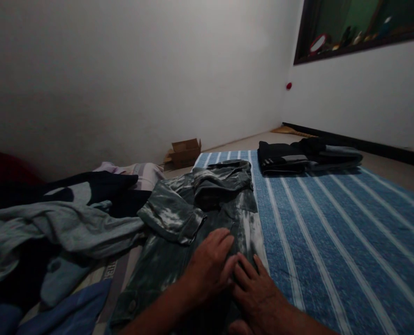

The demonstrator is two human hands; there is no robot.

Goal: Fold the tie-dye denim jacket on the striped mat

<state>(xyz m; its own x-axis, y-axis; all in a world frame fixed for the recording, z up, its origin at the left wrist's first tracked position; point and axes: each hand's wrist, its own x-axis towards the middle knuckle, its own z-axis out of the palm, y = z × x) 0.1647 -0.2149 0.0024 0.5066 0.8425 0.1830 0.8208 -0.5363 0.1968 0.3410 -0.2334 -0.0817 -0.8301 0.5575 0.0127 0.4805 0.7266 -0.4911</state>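
The right hand lies palm-down on a mottled green jacket, fingers slightly spread; beside it the left hand presses the cloth, fingers bunched, though in this dim light I can't tell whether they pinch it. The jacket lies along the left of a blue striped sheet. A grey garment crowds its left edge, navy clothing behind. Farther off sit folded black clothes, then a cardboard box near the wall.
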